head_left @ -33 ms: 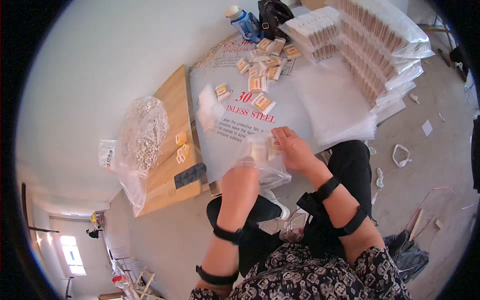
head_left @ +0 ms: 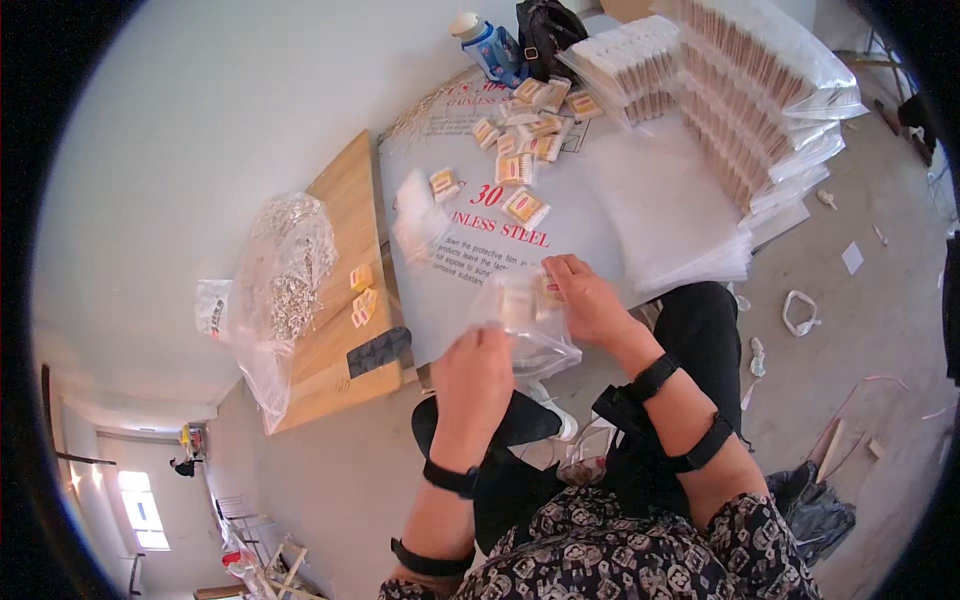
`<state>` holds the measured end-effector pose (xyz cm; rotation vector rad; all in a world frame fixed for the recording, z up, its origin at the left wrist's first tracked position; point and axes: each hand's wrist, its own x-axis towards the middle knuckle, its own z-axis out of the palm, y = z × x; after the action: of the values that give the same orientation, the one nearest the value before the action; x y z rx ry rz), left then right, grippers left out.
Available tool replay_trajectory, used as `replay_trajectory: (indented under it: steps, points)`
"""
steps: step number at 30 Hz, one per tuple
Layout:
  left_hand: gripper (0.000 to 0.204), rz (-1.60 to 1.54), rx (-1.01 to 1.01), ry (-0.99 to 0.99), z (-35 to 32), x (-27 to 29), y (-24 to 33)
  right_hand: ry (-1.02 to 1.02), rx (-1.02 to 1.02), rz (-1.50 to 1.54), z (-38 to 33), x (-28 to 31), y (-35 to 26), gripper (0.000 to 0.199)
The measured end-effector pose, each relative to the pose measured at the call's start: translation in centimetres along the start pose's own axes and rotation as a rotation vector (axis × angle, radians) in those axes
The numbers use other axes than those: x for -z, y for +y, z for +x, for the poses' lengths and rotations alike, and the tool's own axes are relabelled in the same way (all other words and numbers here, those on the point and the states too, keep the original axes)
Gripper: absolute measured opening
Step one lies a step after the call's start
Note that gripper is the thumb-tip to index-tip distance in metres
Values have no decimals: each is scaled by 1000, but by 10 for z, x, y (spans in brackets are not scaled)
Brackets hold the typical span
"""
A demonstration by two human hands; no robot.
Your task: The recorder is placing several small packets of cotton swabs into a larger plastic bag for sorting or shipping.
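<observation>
My left hand [head_left: 485,372] and my right hand [head_left: 588,298] both grip a small clear plastic bag [head_left: 528,325] at the near edge of a white sheet-covered table [head_left: 470,290]. A few small orange-and-white packets show through the bag near my right fingers. More such packets [head_left: 522,165] lie scattered further back on the table. Another clear bag [head_left: 415,215] lies blurred just left of them.
A flat pile of empty clear bags [head_left: 670,215] lies on the right, with tall stacks of filled bags [head_left: 745,110] behind it. A blue bottle [head_left: 490,45] and a black bag [head_left: 545,28] stand at the back. On the left, a wooden board [head_left: 345,200] carries a bag of metal parts [head_left: 285,275].
</observation>
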<state>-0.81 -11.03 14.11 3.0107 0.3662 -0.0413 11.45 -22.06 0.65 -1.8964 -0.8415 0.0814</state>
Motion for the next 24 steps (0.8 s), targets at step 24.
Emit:
replay_trajectory:
  steps: [24]
  points:
    - [13,-638,54,491,27,11,-50,-268,302,-90,21,64,-156,12]
